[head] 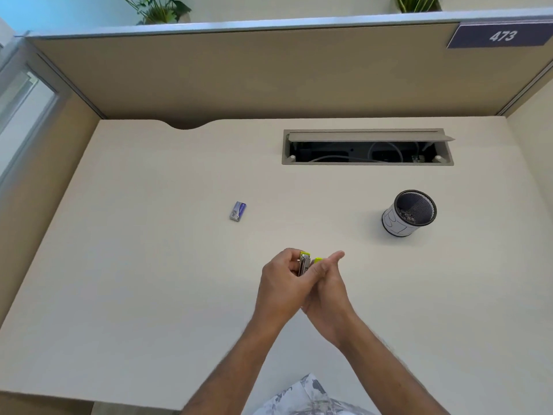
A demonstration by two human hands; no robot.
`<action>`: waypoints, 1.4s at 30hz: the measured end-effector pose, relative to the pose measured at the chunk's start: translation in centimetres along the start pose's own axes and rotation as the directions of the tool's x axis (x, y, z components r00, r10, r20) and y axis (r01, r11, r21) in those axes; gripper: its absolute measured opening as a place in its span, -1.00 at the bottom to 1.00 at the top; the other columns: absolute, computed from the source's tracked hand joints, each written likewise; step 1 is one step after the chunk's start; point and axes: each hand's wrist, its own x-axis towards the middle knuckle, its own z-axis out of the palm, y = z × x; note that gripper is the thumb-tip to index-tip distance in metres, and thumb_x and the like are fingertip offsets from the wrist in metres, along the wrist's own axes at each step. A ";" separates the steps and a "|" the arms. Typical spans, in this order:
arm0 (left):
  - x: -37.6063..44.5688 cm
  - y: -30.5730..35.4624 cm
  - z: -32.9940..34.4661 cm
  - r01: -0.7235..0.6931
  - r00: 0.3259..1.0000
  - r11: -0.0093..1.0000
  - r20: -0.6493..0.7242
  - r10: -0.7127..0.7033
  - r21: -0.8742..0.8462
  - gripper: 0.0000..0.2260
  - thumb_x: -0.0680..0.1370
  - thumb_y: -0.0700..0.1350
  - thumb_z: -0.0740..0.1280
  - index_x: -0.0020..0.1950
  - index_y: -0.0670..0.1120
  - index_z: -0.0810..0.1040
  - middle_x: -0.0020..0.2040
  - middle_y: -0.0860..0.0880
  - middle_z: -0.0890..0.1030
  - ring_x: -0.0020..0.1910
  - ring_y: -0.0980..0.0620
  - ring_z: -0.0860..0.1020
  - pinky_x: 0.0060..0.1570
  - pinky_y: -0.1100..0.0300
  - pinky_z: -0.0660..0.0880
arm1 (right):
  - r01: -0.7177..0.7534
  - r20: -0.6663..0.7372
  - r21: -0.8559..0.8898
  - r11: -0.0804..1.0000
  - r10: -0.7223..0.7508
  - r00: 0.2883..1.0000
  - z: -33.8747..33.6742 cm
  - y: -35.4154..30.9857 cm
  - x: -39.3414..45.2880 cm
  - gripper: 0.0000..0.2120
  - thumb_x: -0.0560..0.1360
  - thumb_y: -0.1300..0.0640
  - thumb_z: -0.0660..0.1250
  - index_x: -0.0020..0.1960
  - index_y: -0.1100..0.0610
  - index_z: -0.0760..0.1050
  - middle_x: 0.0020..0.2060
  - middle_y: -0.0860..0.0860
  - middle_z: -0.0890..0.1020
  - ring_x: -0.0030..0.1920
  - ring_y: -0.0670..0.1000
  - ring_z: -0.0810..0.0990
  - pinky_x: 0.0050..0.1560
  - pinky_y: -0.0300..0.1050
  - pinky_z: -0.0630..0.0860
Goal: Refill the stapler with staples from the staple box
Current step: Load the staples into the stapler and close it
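Both hands' grip clasps small yellow-and-metal stapler [305, 263]; small blue-grey cardboard staple box [238, 211] lies up-left, nearer left hand [282, 275].

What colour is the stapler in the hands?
Yellow-green with bare metal, the stapler as seen in the head view.

Bright even light, soft shadows, wide-angle bending at edges

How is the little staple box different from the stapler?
The staple box is blue and grey; the stapler is yellow-green and silver. The box lies alone on the desk; the stapler is held up by both hands. Both are small.
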 end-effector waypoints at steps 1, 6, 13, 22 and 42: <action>0.8 0.3 0.2 -0.008 0.999 1.000 -0.033 0.008 0.008 -0.60 0.37 0.29 0.53 0.00 0.05 0.61 -0.15 0.08 0.73 -0.14 0.17 0.70 -0.07 0.13 0.66 | -0.002 0.001 -0.018 1.000 0.002 1.000 0.0 -0.1 0.2 -0.05 0.51 -0.50 -0.23 0.08 0.18 0.67 0.00 0.12 0.73 0.03 0.07 0.70 0.07 -0.03 0.59; 6.8 1.8 1.5 -0.121 0.966 0.979 -0.207 0.154 0.161 -0.68 0.50 0.16 0.48 -0.04 -0.05 0.52 -0.22 0.07 0.65 -0.20 0.03 0.63 -0.16 0.14 0.55 | -0.093 -0.214 -0.066 0.993 0.077 0.974 -1.6 0.7 1.8 0.06 0.36 -0.55 -0.20 0.32 0.24 0.55 0.23 0.22 0.68 0.27 0.23 0.64 0.36 0.19 0.52; 13.4 3.4 2.9 -0.141 0.920 0.921 -0.297 0.257 0.363 -0.68 0.59 0.06 0.39 -0.16 -0.12 0.40 -0.30 -0.04 0.54 -0.32 -0.14 0.50 -0.30 0.13 0.33 | -0.144 -0.311 -0.051 0.988 0.122 0.943 -3.3 0.8 2.8 -0.05 0.49 -0.48 -0.24 0.28 0.19 0.58 0.16 0.13 0.73 0.23 0.15 0.68 0.39 0.16 0.50; 14.3 0.8 3.9 0.007 0.954 0.901 -0.273 0.124 0.434 -0.55 0.51 0.26 0.38 -0.03 -0.12 0.41 -0.16 -0.10 0.62 -0.18 -0.24 0.59 -0.25 0.06 0.43 | -0.160 -0.341 0.010 0.987 0.154 0.928 -3.8 0.7 3.5 -0.06 0.44 -0.50 -0.19 0.27 0.19 0.58 0.16 0.14 0.73 0.22 0.17 0.68 0.40 0.19 0.50; 17.2 -3.0 7.3 0.045 0.991 0.761 -0.126 0.048 0.647 -0.41 0.52 0.36 0.32 0.20 -0.15 0.41 0.02 -0.11 0.69 0.00 -0.20 0.68 -0.19 0.06 0.47 | 0.064 -0.389 -0.480 0.875 -0.278 0.878 -5.8 -0.9 8.3 -0.35 0.54 -0.32 -0.09 0.28 0.06 0.52 0.15 0.05 0.67 0.12 0.04 0.66 0.13 -0.12 0.56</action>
